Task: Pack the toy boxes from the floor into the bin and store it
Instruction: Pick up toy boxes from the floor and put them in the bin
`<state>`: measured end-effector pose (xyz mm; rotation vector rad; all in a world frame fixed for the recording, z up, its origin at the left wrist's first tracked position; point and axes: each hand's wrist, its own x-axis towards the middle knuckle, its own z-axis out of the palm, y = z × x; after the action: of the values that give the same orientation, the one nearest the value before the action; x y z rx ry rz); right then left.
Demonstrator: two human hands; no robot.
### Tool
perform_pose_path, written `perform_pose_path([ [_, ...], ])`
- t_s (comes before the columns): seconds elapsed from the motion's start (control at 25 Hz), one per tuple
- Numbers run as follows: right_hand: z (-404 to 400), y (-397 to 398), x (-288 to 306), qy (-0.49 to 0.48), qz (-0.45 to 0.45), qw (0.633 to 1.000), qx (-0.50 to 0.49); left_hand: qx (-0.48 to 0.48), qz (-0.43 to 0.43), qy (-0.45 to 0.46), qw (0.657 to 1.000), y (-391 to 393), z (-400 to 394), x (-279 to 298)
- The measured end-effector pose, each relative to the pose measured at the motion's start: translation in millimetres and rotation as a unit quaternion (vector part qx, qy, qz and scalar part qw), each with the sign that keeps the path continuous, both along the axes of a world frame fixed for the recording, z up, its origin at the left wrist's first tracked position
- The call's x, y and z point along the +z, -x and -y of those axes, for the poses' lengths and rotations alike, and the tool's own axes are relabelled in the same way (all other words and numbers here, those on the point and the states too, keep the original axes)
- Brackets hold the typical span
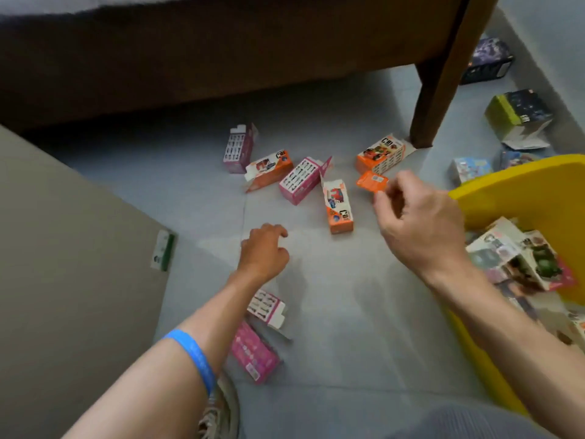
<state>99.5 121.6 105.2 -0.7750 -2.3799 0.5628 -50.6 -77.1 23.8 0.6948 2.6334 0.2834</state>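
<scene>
Right hand [414, 217] pinched an orange box [372, 182] | left hand [264, 248] loosely curled, empty | upright orange carton [338, 205] between both, nearer right | bin [519, 191] at right.

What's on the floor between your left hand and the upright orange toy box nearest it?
Nothing: in the head view, only bare grey floor lies between the left hand and the upright orange cardboard toy box.

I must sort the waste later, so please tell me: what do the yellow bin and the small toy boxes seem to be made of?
Yellow bin: probably moulded plastic, with a smooth, slightly glossy wall in one even colour.
Toy boxes, such as the orange one: thin printed cardboard, judging by the creased open flaps with pale insides.
</scene>
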Motion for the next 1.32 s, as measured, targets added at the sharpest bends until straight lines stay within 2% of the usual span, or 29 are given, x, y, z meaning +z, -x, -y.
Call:
perform_pose_path([
  [0.04, 17, 23, -7, 0.018, 0.026, 0.997, 0.072, -0.003, 0.052, 0.057, 0.997, 8, 30, -8],
  [0.12, 44, 59, -38, 0.075, 0.152, 0.973, 0.156, -0.064, 0.147, 0.149, 0.976, 10, 81, -24],
  [0.2, 50, 69, -71, 0.087, 0.265, 0.948, 0.154, -0.159, 0.182, 0.192, 0.951, 2, 109, -37],
  [0.24, 56, 69, -84, 0.069, 0.275, 0.946, 0.155, -0.185, 0.175, 0.188, 0.949, -3, 118, -44],
  [0.32, 85, 60, -104, 0.032, 0.212, 0.959, 0.187, -0.179, 0.151, 0.138, 0.962, -6, 125, -53],
  [0.4, 128, 42, -121, 0.017, 0.144, 0.954, 0.261, -0.114, 0.122, 0.091, 0.982, 2, 124, -54],
  [0.48, 165, 19, -136, 0.03, 0.157, 0.928, 0.336, -0.024, 0.063, 0.084, 0.994, 12, 127, -54],
  [0.52, 177, 11, -144, 0.026, 0.201, 0.903, 0.379, 0.038, 0.061, 0.063, 0.995, 17, 130, -53],
  [0.56, 183, 7, -152, 0.018, 0.264, 0.867, 0.423, 0.106, 0.087, 0.016, 0.99, 19, 133, -53],
  [0.64, 184, 8, -166, 0.013, 0.364, 0.798, 0.48, 0.214, 0.17, -0.123, 0.954, 23, 135, -52],
  [0.72, 180, 12, -170, 0.045, 0.386, 0.782, 0.487, 0.255, 0.229, -0.244, 0.907, 29, 131, -44],
  [0.8, 174, 3, -171, 0.073, 0.389, 0.775, 0.493, 0.25, 0.27, -0.317, 0.874, 37, 117, -30],
  [0.88, 168, -21, -172, 0.056, 0.404, 0.747, 0.526, 0.234, 0.287, -0.343, 0.864, 41, 95, -15],
  [0.96, 162, -52, -173, -0.011, 0.402, 0.713, 0.575, 0.215, 0.286, -0.358, 0.862, 37, 66, -2],
  [1.0, 157, -65, -173, -0.033, 0.396, 0.714, 0.577, 0.203, 0.286, -0.364, 0.863, 32, 49, 2],
  [1.04, 151, -73, -169, -0.025, 0.39, 0.739, 0.549, 0.188, 0.288, -0.371, 0.863, 26, 31, 4],
  [1.08, 143, -77, -160, 0.017, 0.384, 0.783, 0.489, 0.172, 0.292, -0.379, 0.861, 20, 14, 6],
  [1.12, 131, -79, -148, 0.099, 0.369, 0.832, 0.402, 0.159, 0.295, -0.39, 0.857, 15, -6, 9],
  [1.16, 121, -76, -130, 0.2, 0.34, 0.863, 0.315, 0.155, 0.288, -0.408, 0.853, 13, -22, 15],
  [1.24, 89, -71, -88, 0.372, 0.218, 0.889, 0.155, 0.16, 0.261, -0.45, 0.839, 8, -60, 36],
  [1.32, 54, -71, -42, 0.487, 0.045, 0.868, 0.09, 0.17, 0.251, -0.484, 0.821, 0, -98, 64],
])
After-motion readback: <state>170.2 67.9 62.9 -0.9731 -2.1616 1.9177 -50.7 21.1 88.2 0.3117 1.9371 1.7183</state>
